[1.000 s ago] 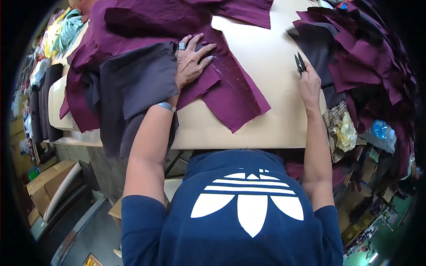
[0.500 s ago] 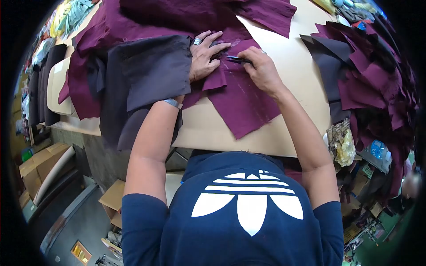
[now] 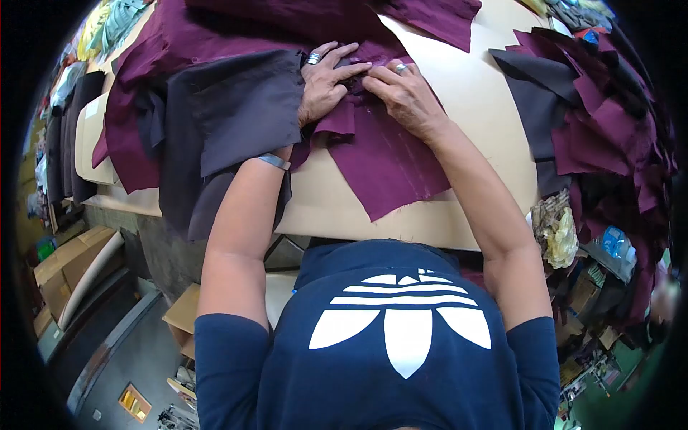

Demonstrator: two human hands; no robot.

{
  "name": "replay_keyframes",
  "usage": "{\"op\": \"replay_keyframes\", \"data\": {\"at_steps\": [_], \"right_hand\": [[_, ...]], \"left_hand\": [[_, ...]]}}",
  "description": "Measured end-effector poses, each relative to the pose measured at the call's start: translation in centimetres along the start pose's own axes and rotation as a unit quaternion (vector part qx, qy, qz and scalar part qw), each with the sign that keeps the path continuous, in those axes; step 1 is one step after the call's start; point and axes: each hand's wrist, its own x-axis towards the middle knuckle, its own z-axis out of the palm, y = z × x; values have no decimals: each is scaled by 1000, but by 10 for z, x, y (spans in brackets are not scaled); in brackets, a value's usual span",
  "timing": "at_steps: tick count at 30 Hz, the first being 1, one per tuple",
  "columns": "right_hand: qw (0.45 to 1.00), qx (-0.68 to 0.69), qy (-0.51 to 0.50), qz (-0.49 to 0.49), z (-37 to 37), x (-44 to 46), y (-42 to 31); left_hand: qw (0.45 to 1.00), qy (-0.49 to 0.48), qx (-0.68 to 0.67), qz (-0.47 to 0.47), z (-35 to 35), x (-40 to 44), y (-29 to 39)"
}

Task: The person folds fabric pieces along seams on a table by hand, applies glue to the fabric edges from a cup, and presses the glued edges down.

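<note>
A navy T-shirt [image 3: 344, 390] is bearing a white logo [image 3: 408, 337] at five o'clock; a silver bracelet [image 3: 275, 161] is shining at ten, rings [image 3: 314, 59] near twelve.

From my place, I see the widest passage over the bench [image 3: 487, 107], where bare surface runs between the maroon cloth [image 3: 390, 158] and the pile of cut pieces [image 3: 602, 122] on the right. A hand could pass there, but the right forearm [image 3: 476, 193] crosses its near part. Between the left hand [image 3: 322, 82] and the right hand [image 3: 401, 97] the room is very narrow, with bunched cloth below. On the left, the dark grey cloth [image 3: 247, 111] stands in the way. Another bare strip lies near the front edge, between the two forearms; a maroon corner reaches into it.
</note>
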Motion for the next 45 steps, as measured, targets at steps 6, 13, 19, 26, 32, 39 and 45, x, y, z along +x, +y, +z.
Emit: {"op": "replay_keyframes", "data": {"at_steps": [6,13,19,26,32,39,45], "right_hand": [[997,-7,-31,-75,-26,-23,-9],[992,52,-105,-34,-75,-102,-50],[991,101,-69,58,-96,-141,-48],[922,-137,-1,362,-83,-139,20],[894,122,-44,430,-84,-83,-38],[900,333,13,280,-119,-46,-69],[689,615,114,365,-156,-55,-58]], "left_hand": [[978,-51,-178,-97,1,-1,5],[973,-58,-164,-155,-1,3,23],[994,-11,-58,-95,3,2,22],[998,58,30,-12,8,-8,29],[996,-41,10,-84,-4,-27,46],[985,-55,-37,-162,-30,-77,49],[971,125,65,-195,-15,-159,7]]}}
